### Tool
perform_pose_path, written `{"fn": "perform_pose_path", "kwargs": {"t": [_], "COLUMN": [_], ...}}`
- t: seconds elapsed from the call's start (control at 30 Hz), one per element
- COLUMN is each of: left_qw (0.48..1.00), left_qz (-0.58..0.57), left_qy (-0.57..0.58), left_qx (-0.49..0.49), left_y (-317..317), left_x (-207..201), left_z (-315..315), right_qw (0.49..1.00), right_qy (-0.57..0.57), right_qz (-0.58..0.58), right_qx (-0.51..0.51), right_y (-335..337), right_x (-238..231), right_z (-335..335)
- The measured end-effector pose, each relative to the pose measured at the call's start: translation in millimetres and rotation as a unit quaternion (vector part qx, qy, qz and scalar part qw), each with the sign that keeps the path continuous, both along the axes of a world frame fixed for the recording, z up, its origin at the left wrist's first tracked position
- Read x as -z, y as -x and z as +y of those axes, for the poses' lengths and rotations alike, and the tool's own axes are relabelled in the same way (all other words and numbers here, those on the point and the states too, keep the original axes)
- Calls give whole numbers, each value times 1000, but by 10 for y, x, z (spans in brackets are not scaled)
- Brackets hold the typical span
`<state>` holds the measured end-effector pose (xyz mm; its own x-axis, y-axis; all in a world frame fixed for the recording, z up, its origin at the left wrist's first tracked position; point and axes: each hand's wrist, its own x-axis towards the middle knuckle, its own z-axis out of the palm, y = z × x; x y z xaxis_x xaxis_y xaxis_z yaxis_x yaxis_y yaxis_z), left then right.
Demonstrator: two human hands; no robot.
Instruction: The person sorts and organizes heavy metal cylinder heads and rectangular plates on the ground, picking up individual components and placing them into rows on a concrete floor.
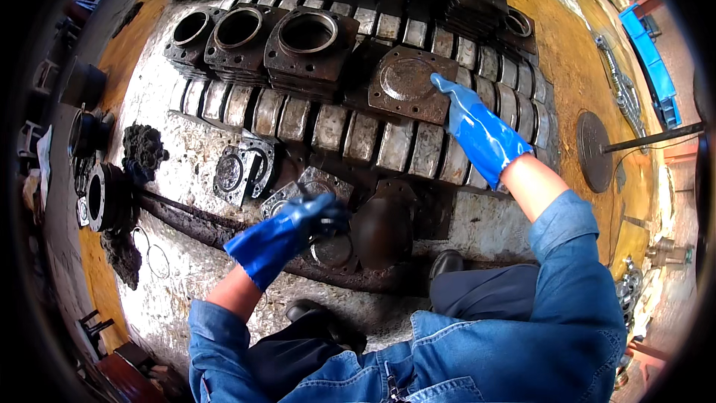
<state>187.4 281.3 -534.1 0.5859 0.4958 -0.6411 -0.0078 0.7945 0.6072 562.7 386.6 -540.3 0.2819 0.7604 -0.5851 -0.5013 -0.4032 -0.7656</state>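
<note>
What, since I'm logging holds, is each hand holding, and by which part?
The right hand holds the rusty plate by its right edge. The left hand is blurred; its hold cannot be told.

Blue-gloved hands [309, 214], rusty plate [405, 83], stacked flanges [301, 64]

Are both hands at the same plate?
No, the right hand is at the rusty plate; the left hand is over metal parts nearer the person.

Upper right of frame: one long blue metal piece [650, 67]; left of it, one grey chain-like metal length [623, 88]. Right of frame: one dark round disc [594, 151], with one dark rod [656, 137] reaching toward the right edge. Left of frame: one lumpy black mass [143, 151]; lower, one dark ring-shaped part [115, 198]. Lower right: shiny metal pieces [629, 288], clustered.
</note>
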Motion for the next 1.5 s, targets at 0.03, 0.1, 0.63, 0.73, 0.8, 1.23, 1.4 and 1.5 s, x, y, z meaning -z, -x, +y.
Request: {"fn": "perform_pose_path", "kwargs": {"t": [0.03, 0.1, 0.63, 0.73, 0.8, 1.23, 1.4, 1.5], "left_qw": [999, 999, 996, 996, 995, 988, 985, 984], "left_qz": [20, 22, 3, 9, 14, 73, 101, 141], "left_qy": [39, 49, 92, 85, 98, 132, 99, 45], "left_qx": [7, 3, 21, 16, 21, 26, 103, 95], "left_y": [43, 144, 302, 328, 369, 194, 80, 2], "left_x": [15, 92, 291, 200, 222, 693, 819, 869], "left_z": [-72, -184, -333, -341, -357, -662, -777, -716], "right_qw": [1000, 996, 877, 868, 872, 838, 755, 696], "right_qy": [-3, -14, 103, 71, 85, 34, 246, 376], "right_qz": [-3, -70, -399, -418, -403, -369, -208, -163], "right_qx": [13, -62, -247, -260, -264, -400, -572, -590], "right_y": [28, 40, 694, 632, 617, 441, 503, 457], "right_x": [24, 12, -905, -817, -800, -650, -159, 257], "right_z": [32, -69, -63, -14, -22, -456, -1215, -1607]}}
